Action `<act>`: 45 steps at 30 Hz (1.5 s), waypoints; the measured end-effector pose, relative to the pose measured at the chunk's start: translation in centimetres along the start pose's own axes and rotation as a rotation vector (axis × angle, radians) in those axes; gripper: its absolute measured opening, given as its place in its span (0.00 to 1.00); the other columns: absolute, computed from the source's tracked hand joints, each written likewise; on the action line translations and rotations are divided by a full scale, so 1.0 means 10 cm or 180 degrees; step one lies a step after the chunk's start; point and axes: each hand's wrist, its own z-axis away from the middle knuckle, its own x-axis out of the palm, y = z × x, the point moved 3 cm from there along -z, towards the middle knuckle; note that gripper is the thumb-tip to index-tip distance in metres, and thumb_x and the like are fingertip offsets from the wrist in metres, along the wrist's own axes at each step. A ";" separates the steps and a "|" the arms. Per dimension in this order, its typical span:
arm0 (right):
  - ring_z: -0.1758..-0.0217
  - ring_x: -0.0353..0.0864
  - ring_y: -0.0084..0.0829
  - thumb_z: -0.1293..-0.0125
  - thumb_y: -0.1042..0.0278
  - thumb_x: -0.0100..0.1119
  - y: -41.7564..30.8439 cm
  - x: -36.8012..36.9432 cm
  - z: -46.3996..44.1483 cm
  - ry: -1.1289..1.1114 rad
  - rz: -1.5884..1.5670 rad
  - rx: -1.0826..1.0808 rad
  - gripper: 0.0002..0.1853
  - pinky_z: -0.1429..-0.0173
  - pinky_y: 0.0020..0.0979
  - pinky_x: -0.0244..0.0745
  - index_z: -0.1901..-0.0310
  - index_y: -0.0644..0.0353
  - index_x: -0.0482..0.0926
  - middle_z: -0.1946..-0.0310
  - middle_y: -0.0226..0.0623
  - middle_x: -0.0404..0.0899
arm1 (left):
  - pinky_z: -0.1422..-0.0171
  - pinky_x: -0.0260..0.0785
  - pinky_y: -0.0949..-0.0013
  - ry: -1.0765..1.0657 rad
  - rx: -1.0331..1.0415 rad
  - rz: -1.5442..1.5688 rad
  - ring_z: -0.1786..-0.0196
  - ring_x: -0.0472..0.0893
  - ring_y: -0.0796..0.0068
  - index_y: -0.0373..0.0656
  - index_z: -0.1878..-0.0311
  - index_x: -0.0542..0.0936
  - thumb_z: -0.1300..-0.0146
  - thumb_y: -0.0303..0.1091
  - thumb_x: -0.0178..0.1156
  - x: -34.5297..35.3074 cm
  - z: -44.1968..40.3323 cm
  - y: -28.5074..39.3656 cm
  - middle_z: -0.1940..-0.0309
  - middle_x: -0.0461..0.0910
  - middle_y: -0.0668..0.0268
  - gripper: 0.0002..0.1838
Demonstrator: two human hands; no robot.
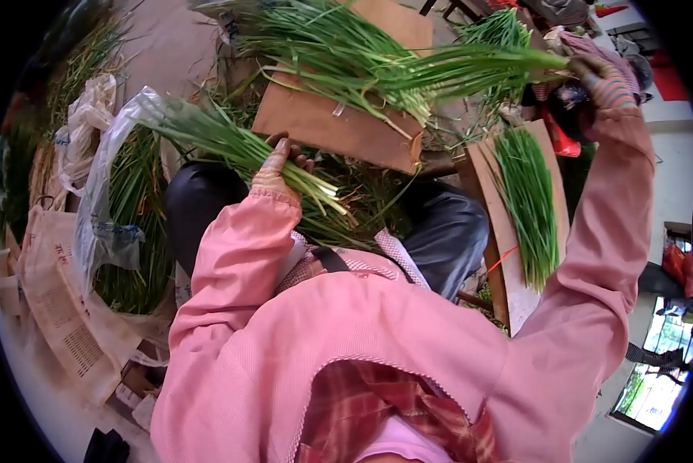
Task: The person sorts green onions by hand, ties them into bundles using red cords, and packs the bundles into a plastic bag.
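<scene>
My left hand [283, 163] is closed round a bunch of long green stalks [227, 137], whose pale cut ends point down to the right. Far out at the upper right, my right hand [597, 81] grips the end of another green bunch [485, 68]. The leaves of that bunch stretch left over a large pile of stalks [323, 46] lying on a brown board [331, 123]. Both hands seem to have wrapped or gloved fingers. The tips of my right fingers are partly hidden.
A bound green bundle [525, 204] lies on a narrow board [561, 185] at the right. Another leafy heap [501, 31] is behind it. At the left, a clear plastic bag [103, 231] holds greens beside a printed sack [60, 301]. Loose stalks litter the floor.
</scene>
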 end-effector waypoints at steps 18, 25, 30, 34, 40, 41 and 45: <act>0.81 0.64 0.17 0.44 0.68 0.56 -0.49 2.18 0.97 -0.0651 -0.2760 0.0835 0.16 0.78 0.19 0.60 0.53 0.60 0.71 0.76 0.28 0.73 | 0.62 0.69 0.65 -0.1092 -0.0819 0.0490 0.68 0.73 0.74 0.50 0.48 0.65 0.47 0.26 0.57 -0.03 0.11 -0.58 0.66 0.74 0.67 0.22; 0.65 0.71 0.20 0.44 0.77 0.51 -0.54 3.19 2.08 -0.1242 -0.2369 0.0238 0.14 0.58 0.21 0.67 0.54 0.66 0.72 0.68 0.32 0.76 | 0.65 0.69 0.56 -0.0908 -0.0955 -0.0892 0.65 0.74 0.68 0.50 0.50 0.67 0.49 0.43 0.60 -0.45 -0.05 -0.89 0.63 0.74 0.64 0.23; 0.62 0.73 0.24 0.46 0.79 0.51 -0.73 3.11 2.33 -0.1763 -0.2360 -0.0130 0.17 0.55 0.24 0.68 0.53 0.66 0.70 0.65 0.38 0.76 | 0.64 0.69 0.59 -0.0117 -0.0950 -0.1238 0.68 0.75 0.62 0.43 0.62 0.74 0.51 0.46 0.61 -0.38 -0.15 -0.89 0.70 0.77 0.62 0.19; 0.60 0.69 0.20 0.42 0.68 0.50 -0.48 3.25 2.14 -0.2127 -0.3462 0.0611 0.15 0.54 0.23 0.66 0.54 0.65 0.70 0.64 0.31 0.73 | 0.62 0.70 0.59 -0.0191 -0.1463 -0.0581 0.66 0.76 0.61 0.40 0.59 0.74 0.50 0.35 0.60 -0.28 -0.01 -0.84 0.67 0.77 0.60 0.15; 0.63 0.72 0.20 0.48 0.70 0.60 -0.74 3.68 1.81 -0.1814 -0.4349 0.1035 0.15 0.57 0.23 0.68 0.58 0.63 0.73 0.66 0.30 0.75 | 0.63 0.71 0.59 0.0042 -0.0898 -0.0543 0.69 0.76 0.63 0.41 0.61 0.75 0.51 0.32 0.61 -0.19 0.08 -0.76 0.69 0.77 0.61 0.14; 0.63 0.72 0.20 0.48 0.70 0.60 -0.74 3.75 1.77 -0.1835 -0.4362 0.1030 0.15 0.57 0.23 0.68 0.58 0.63 0.73 0.66 0.30 0.75 | 0.63 0.71 0.59 0.0059 -0.0882 -0.0547 0.69 0.76 0.63 0.41 0.61 0.75 0.51 0.32 0.61 -0.15 0.08 -0.72 0.69 0.77 0.61 0.14; 0.67 0.74 0.24 0.43 0.74 0.54 -0.84 3.82 1.71 -0.0953 -0.5899 0.1479 0.07 0.60 0.24 0.70 0.62 0.58 0.73 0.70 0.31 0.76 | 0.54 0.68 0.55 -0.0008 -0.0560 -0.0122 0.60 0.74 0.58 0.43 0.60 0.71 0.45 0.35 0.57 -0.11 -0.06 -0.53 0.64 0.75 0.61 0.12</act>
